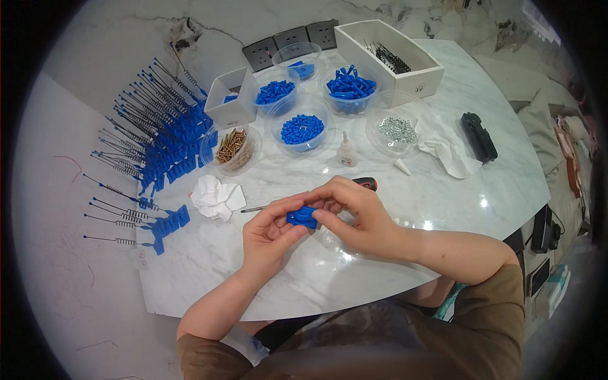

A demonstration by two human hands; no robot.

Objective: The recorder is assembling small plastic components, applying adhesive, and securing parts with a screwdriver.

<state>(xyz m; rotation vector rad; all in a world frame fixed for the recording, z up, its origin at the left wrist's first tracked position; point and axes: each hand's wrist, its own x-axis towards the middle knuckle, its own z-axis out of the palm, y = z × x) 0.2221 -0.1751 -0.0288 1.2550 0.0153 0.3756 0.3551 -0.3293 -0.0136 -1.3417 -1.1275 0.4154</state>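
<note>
Near the middle of the table I hold a small blue plastic part (pixel 302 218) between both hands. My left hand (pixel 271 229) grips its left side, with the thumb below and the fingers above. My right hand (pixel 350 209) pinches its right side between thumb and fingers. Just beyond my hands lies a screwdriver (pixel 367 183); its thin shaft sticks out on the left, and my fingers hide its middle. A crumpled white tissue (pixel 217 197) sits left of my left hand.
Along the left edge stand many blue pieces (pixel 174 142) with black springs and rods. Tubs of blue beads (pixel 303 130), brass screws (pixel 234 147), silver nuts (pixel 397 131) and blue parts (pixel 349 84) line the back. A white box (pixel 411 82), small bottle (pixel 346 154) and black tool (pixel 479 137) lie beyond.
</note>
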